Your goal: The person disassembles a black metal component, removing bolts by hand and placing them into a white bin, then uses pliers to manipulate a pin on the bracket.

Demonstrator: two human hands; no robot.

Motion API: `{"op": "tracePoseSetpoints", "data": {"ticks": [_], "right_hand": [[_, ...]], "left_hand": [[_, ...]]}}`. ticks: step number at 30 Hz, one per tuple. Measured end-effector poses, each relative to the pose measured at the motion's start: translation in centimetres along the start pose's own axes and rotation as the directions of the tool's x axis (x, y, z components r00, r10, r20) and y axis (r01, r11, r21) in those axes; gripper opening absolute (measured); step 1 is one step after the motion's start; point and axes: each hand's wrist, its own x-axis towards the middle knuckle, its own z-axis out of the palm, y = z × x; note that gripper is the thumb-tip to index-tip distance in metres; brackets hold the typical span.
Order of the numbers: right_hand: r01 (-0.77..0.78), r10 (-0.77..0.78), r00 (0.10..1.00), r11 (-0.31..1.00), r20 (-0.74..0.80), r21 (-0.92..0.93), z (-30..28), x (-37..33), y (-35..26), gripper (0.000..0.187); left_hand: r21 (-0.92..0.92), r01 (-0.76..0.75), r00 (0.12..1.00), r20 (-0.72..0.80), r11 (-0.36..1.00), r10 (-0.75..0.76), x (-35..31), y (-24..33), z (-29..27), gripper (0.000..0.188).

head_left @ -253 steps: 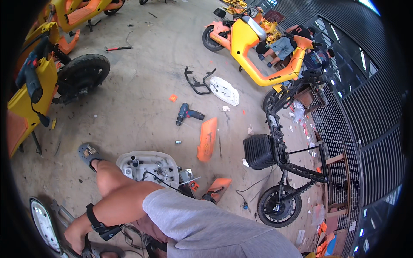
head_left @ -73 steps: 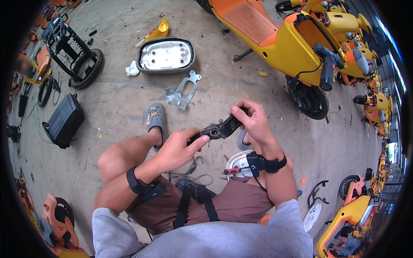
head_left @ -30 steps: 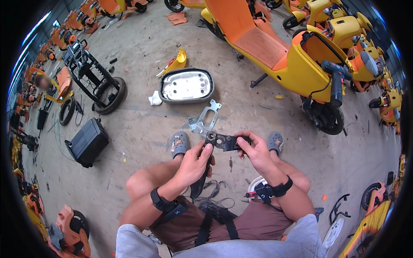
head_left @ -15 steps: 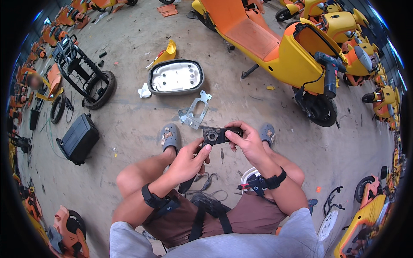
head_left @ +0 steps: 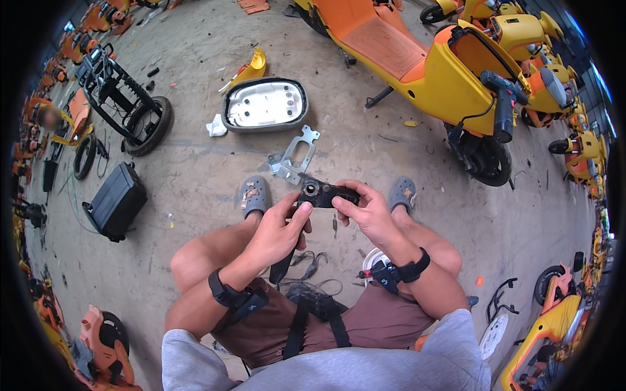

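Head view: left hand [head_left: 279,229] pinched the black part [head_left: 324,195] near its ring, right hand [head_left: 366,212] gripped the other end, part held up between the clogs [head_left: 255,195]. Silver bracket [head_left: 305,149] lay on the floor [head_left: 202,156] just beyond, white pan [head_left: 266,107] past that

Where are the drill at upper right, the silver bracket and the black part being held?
Drill [head_left: 504,111]: head view, on its handle.
Silver bracket [head_left: 288,172]: head view, lower end.
Black part [head_left: 323,195]: head view, beside its round hole.
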Motion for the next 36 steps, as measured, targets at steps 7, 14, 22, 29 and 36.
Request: {"op": "tracePoseSetpoints", "data": {"ticks": [7,14,22,29,36], "right_hand": [[-0.029,0.028,1.000,0.996,-0.014,-0.082,-0.1,-0.5,0.3,0.035],[0.021,-0.015,0.999,0.985,0.037,-0.169,-1.0,0.1,0.4,0.033],[0.044,-0.037,0.998,0.992,0.058,-0.118,-1.2,-0.1,0.8,0.031],[0.018,-0.020,0.998,0.999,0.066,0.029,-1.1,-0.5,0.6,0.031],[0.040,-0.047,0.998,0.988,0.040,0.149,-0.3,-0.7,2.0,0.031]], "left_hand": [[0.030,0.036,0.999,-0.007,0.999,-0.036,-0.2,0.1,0.1,0.037],[0.168,0.064,0.997,0.029,0.984,-0.070,0.0,0.4,-0.5,0.031],[0.334,-0.012,1.000,-0.015,0.943,0.018,-0.5,-0.1,0.4,0.038],[0.555,-0.073,0.994,-0.024,0.828,0.104,-0.9,1.3,0.0,0.036],[0.482,-0.230,0.966,0.010,0.846,0.257,-0.4,0.4,-0.7,0.036]]}}
